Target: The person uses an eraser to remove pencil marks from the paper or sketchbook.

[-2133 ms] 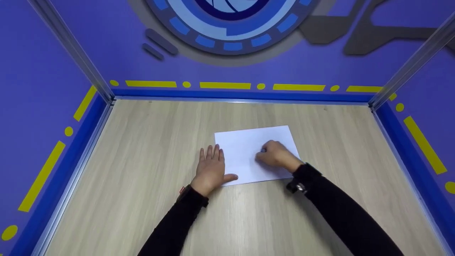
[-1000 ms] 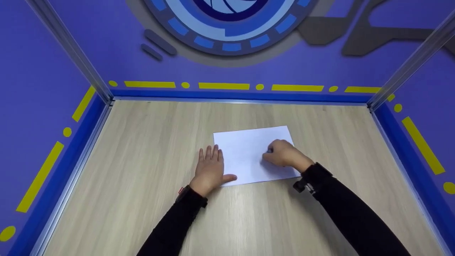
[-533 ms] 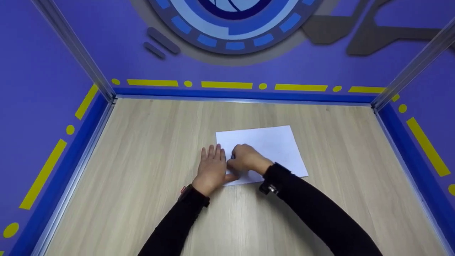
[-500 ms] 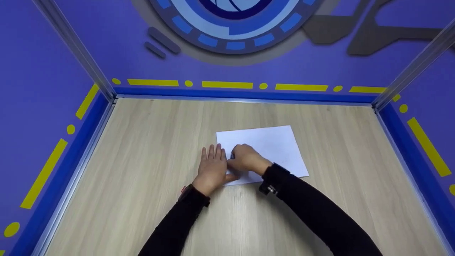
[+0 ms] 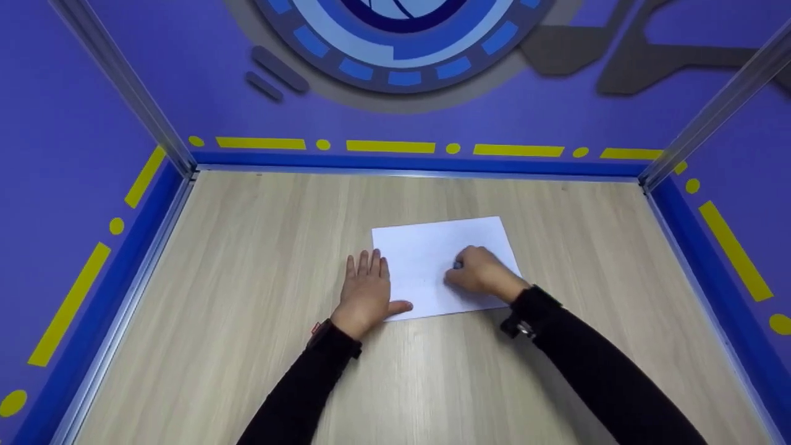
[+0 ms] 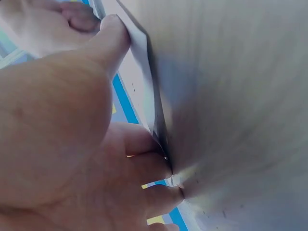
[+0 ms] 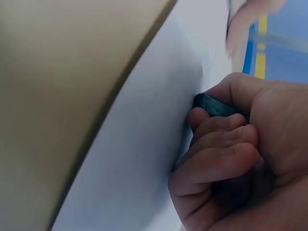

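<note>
A white sheet of paper (image 5: 426, 247) lies on the wooden table, slightly turned. My left hand (image 5: 364, 295) rests flat over its left edge, fingers straight and thumb out on the lower corner. In the left wrist view, that thumb (image 6: 113, 36) sits on the paper near its edge. Over the right part of the sheet, my right hand (image 5: 479, 272) pinches a small dark teal block (image 7: 216, 107), eraser-like, between thumb and curled fingers. The block is mostly covered by the fingers, its end right at the paper. A few tiny specks show on the sheet.
Pale wood tabletop (image 5: 259, 259) surrounds the paper. Behind it stands a blue-purple panel (image 5: 395, 130) with yellow dashes, and similar panels rise at left and right, joined by metal posts. Black sleeves and wrist straps cover both forearms.
With the small teal block, my right hand swept left until beside the left hand, then moved back right across the paper. The left hand and the sheet stay in place.
</note>
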